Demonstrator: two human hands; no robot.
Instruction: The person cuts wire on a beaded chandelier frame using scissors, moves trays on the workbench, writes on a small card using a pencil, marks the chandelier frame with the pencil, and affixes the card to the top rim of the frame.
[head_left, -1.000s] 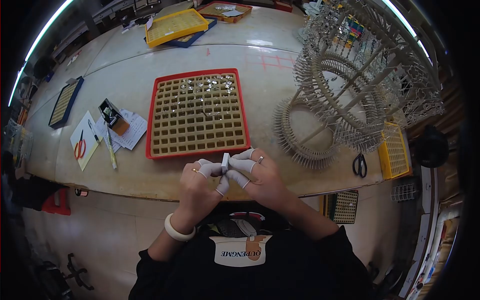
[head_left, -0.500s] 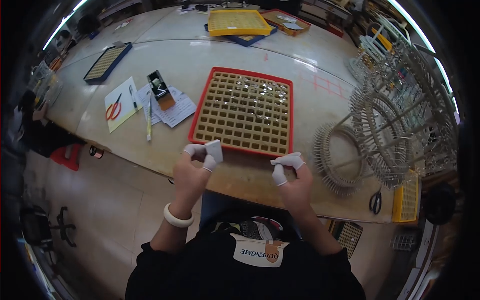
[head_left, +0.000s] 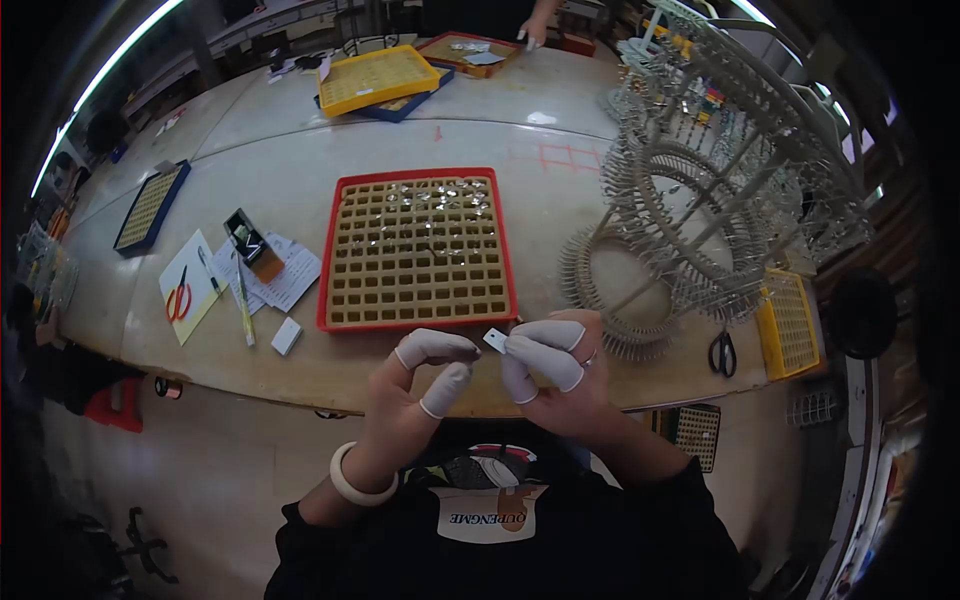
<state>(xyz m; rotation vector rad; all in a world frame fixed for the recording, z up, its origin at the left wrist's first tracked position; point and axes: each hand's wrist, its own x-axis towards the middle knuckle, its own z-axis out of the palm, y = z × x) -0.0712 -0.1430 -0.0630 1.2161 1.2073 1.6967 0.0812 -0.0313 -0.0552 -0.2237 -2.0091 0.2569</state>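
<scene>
My right hand (head_left: 550, 368), in white finger cots, pinches a small white tag (head_left: 494, 341) with a dark hole near its end. My left hand (head_left: 422, 385), also in finger cots, is just left of the tag, its thumb and forefinger apart. A small dark spot shows at the left forefinger's tip; I cannot make out what it is. Beyond both hands sits a red-rimmed tray (head_left: 336, 250) of square compartments, with shiny small pieces in its far and right part. A white rectangular block (head_left: 286, 337) lies on the table left of my hands.
Wire racks with many prongs (head_left: 650, 240) stand at the right, beside black scissors (head_left: 722, 354) and a yellow tray (head_left: 788, 325). Papers (head_left: 290, 275), red-handled scissors (head_left: 179, 298) and a dark box (head_left: 250, 243) lie left. Across the table is another person's hand (head_left: 535, 32).
My left hand has let go of the white block, which now lies on the table at left. Both hands have come closer together. The head view has shifted, and another person's hand has appeared.
</scene>
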